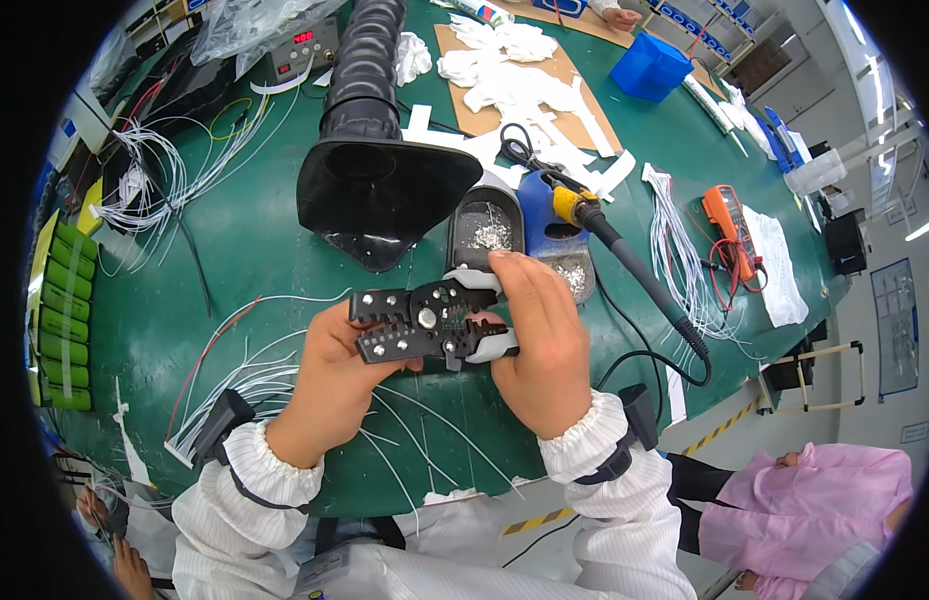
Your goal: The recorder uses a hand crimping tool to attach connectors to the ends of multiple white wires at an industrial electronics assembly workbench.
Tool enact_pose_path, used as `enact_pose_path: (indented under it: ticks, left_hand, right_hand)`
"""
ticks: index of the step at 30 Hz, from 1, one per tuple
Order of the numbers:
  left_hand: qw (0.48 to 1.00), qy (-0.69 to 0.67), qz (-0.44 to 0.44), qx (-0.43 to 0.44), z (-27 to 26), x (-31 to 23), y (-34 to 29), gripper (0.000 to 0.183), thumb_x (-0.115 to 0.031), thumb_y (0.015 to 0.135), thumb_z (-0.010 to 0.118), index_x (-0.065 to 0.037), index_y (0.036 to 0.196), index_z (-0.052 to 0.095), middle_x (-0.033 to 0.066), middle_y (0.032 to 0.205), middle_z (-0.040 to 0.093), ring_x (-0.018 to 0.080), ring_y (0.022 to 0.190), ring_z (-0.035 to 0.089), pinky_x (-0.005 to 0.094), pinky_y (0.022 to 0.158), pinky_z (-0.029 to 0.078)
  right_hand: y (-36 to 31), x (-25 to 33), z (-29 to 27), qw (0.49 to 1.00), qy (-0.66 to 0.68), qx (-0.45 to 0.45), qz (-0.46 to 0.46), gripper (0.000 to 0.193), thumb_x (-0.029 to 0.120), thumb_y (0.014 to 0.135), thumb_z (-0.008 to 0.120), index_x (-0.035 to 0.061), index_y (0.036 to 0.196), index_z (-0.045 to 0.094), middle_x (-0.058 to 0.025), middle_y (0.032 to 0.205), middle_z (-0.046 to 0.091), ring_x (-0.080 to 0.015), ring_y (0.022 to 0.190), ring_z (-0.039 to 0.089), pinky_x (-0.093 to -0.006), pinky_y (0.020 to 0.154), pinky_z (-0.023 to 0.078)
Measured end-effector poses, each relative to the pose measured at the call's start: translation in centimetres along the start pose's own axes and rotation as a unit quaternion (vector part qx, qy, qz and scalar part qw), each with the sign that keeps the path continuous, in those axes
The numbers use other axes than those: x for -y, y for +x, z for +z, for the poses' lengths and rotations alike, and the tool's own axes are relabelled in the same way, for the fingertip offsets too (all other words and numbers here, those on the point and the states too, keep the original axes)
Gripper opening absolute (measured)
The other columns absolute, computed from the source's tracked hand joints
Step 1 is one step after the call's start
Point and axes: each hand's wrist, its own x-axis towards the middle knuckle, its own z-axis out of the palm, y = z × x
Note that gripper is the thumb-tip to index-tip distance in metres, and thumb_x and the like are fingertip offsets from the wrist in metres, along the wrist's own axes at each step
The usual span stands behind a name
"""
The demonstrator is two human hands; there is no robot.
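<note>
A pair of black wire strippers [427, 318] with grey grips is held level above the green table, its jaws apart. My right hand [542, 335] is closed around the grey handles. At the jaw end, my left hand [331, 388] is closed against the tool, its fingertips partly hidden behind the jaws. Whether a thin wire also sits in its fingers, I cannot tell. Below and beside my left hand lies a fanned bundle of white wires [246, 395] with a red one along its edge.
A black fume hose with a flared hood [379, 200] stands beyond my hands. Behind the strippers are a solder-tip cleaning tray [489, 228] and a soldering iron [624, 250] in a blue holder. An orange multimeter [726, 225] lies at right, green battery cells [66, 310] at left. A person in pink [814, 510] is at lower right.
</note>
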Motion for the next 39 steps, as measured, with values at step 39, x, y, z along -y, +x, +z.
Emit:
enact_pose_path:
  ticks: [39]
  left_hand:
    - [0.988, 0.126, 0.013, -0.093, 0.4, 0.3, -0.4, 0.031, 0.014, 0.084, 0.059, 0.003, 0.113, 0.065, 0.0026, 0.088, 0.069, 0.004, 0.069, 0.058, 0.0188, 0.056, 0.043]
  right_hand:
    - [0.1, 0.2, 0.3, 0.999, 0.007, 0.03, -0.024, 0.079, -0.013, 0.057, 0.069, -0.0035, 0.134, 0.052, -0.0183, 0.12, 0.054, -0.04, 0.117, 0.054, -0.0458, 0.097, 0.049]
